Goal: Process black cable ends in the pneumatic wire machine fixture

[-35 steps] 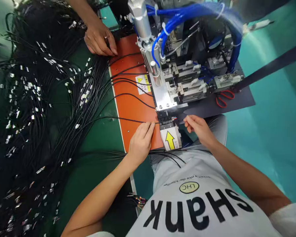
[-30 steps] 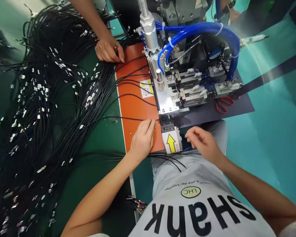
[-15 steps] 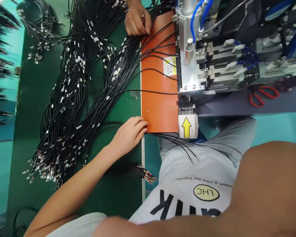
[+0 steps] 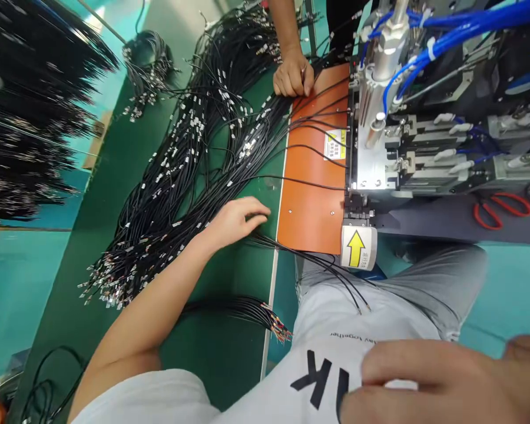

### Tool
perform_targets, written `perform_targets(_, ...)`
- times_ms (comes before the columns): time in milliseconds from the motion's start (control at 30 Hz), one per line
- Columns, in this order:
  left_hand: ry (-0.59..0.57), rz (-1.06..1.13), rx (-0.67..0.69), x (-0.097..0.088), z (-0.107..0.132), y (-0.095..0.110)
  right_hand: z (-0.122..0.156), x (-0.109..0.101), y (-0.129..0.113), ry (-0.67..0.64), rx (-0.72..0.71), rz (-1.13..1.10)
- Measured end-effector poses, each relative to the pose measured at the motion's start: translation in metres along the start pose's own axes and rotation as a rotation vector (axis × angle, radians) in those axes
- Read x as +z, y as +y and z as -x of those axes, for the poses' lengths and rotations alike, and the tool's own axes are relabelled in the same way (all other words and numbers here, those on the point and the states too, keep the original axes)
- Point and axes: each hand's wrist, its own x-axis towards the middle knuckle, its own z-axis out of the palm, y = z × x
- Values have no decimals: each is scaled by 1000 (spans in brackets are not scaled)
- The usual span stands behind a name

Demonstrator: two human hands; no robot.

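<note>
My left hand (image 4: 236, 219) lies on the green bench with fingers curled over a few black cables (image 4: 300, 256) that trail off the bench edge onto my lap. It sits just left of the orange plate (image 4: 311, 212) of the machine (image 4: 406, 159). My right hand (image 4: 441, 386) is close to the camera at the bottom right, over my white shirt, fingers bent and blurred; nothing shows in it. One black cable (image 4: 309, 182) runs across the plate into the machine's clamp.
A large heap of black cables with metal tags (image 4: 181, 171) covers the green bench (image 4: 115, 176). Another person's hand (image 4: 294, 76) rests at the plate's far end. Red scissors (image 4: 501, 209) lie right of the machine. A bundle with coloured wire ends (image 4: 265, 318) hangs at the near edge.
My left hand left the cable at the machine's clamp and slid back left onto the loose cables at the bench edge. My right hand pulled away from the machine towards my chest. The view swung left.
</note>
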Motion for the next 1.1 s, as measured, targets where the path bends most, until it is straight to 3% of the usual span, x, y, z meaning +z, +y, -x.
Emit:
perform_targets(67, 203, -144, -109, -6, -17, -18, 11, 5, 3, -77, 91, -70)
perform_targets(100, 240, -220, -149, -7, -27, -26, 19, 11, 5, -87, 205, -63)
perform_targets(133, 237, -287, -176, -8, -39, -32, 30, 18, 9, -92, 239, -62)
perform_targets(233, 160, -390, -240, -8, -79, -37, 66, 39, 26, -29, 524, -73)
perform_targets(333, 189, -396, -216, -10, -116, -26, 94, 55, 35, 9, 758, -91)
perform_targets(400, 199, -373, -210, -12, -126, -11, 105, 61, 35, 4, 828, -94)
perform_targets(467, 185, -322, -160, -14, -117, 6, 109, 62, 31, -2, 851, -78)
perform_targets(533, 125, -282, -69, -14, -89, 23, 113, 62, 30, -3, 858, -60)
perform_targets(600, -196, -162, 165, -13, -51, 34, 116, 60, 32, -2, 861, -48)
perform_targets(633, -297, -146, 194, -13, -33, 38, 117, 59, 35, -4, 851, -47)
perform_targets(733, -361, -141, 154, -19, 3, 43, 114, 56, 46, 4, 794, -39)
perform_targets(900, -295, -142, 92, -23, 4, 55, 95, 57, 60, 217, 785, 78)
perform_targets(1000, -397, -229, 202, -10, -4, 66, 92, 60, 63, 221, 763, 88)
perform_targets(1100, -461, -64, 191, -11, -8, 66, 97, 57, 63, 272, 797, 52)
